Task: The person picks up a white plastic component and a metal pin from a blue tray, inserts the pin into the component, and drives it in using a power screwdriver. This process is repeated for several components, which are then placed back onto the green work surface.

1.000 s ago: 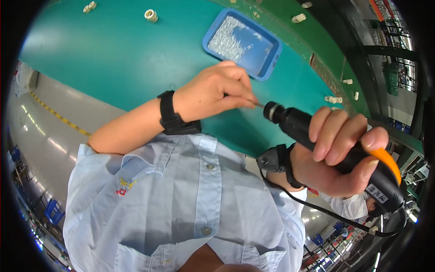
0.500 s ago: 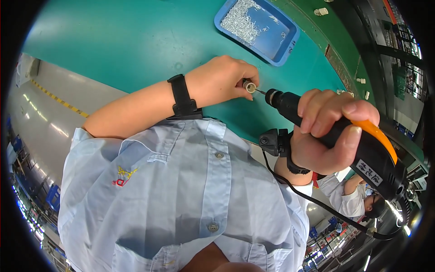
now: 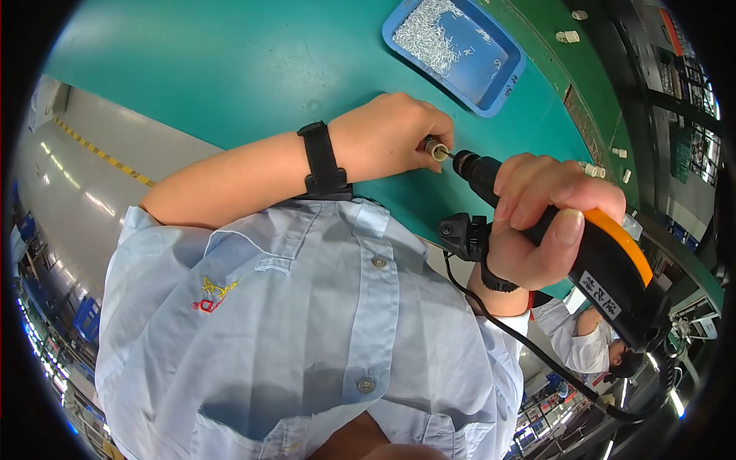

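Note:
Over the green table, my left hand (image 3: 399, 138) pinches a small round cream-coloured part (image 3: 438, 151) with its open end turned to the right. My right hand (image 3: 548, 211) wraps around a black and orange electric screwdriver (image 3: 481, 178), thumb along its side. The driver's thin bit points into the mouth of the small part; how deep its tip sits is hidden. A black cord trails from the screwdriver's rear end. Ahead of my hands stands a blue tray (image 3: 502, 103) holding a heap of small silvery metal pieces (image 3: 429, 42).
Several cream-coloured parts (image 3: 567, 36) lie on the darker green strip along the right side. The green table (image 3: 222, 69) stretches away to the left. A person in a light shirt (image 3: 576, 337) sits at the lower right, past my right arm.
The screwdriver has moved left toward the small part, and its bit has gone further into the opening. The whole view has shifted slightly, moving the tray to the right.

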The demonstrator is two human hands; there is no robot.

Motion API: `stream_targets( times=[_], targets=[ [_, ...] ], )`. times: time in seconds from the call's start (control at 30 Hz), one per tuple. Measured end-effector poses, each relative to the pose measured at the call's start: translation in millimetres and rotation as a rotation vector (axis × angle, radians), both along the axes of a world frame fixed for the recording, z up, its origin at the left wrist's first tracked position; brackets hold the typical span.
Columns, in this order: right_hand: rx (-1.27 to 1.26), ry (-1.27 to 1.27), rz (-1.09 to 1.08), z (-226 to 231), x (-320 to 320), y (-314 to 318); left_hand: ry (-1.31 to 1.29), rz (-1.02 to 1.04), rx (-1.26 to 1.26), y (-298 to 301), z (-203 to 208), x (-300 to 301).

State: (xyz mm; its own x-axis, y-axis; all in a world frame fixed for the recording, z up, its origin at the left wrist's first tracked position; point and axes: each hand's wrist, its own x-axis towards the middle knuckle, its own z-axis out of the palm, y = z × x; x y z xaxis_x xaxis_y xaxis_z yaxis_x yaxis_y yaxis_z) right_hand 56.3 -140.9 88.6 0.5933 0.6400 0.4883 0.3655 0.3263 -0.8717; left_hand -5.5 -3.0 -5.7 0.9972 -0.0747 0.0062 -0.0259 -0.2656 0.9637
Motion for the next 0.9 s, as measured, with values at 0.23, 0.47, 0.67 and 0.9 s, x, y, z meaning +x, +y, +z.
stream_targets(
  times=[0.23, 0.47, 0.67, 0.9],
  targets=[
    [-0.04, 0.015, -0.044, -1, 2, 5, -0.039, 0.01, 0.007, 0, 0, 3],
    [0.393, 0.117, 0.003, 22, 12, -20, -0.246, 0.022, 0.176, 19, 20, 21],
    [0.421, 0.002, -0.152, 34, 21, -25, -0.327, 0.297, 0.546, 71, 45, 121],
    [0.385, 0.083, -0.306, 15, 27, -29, -0.382, 0.412, 0.639, 70, 73, 100]
  ],
)
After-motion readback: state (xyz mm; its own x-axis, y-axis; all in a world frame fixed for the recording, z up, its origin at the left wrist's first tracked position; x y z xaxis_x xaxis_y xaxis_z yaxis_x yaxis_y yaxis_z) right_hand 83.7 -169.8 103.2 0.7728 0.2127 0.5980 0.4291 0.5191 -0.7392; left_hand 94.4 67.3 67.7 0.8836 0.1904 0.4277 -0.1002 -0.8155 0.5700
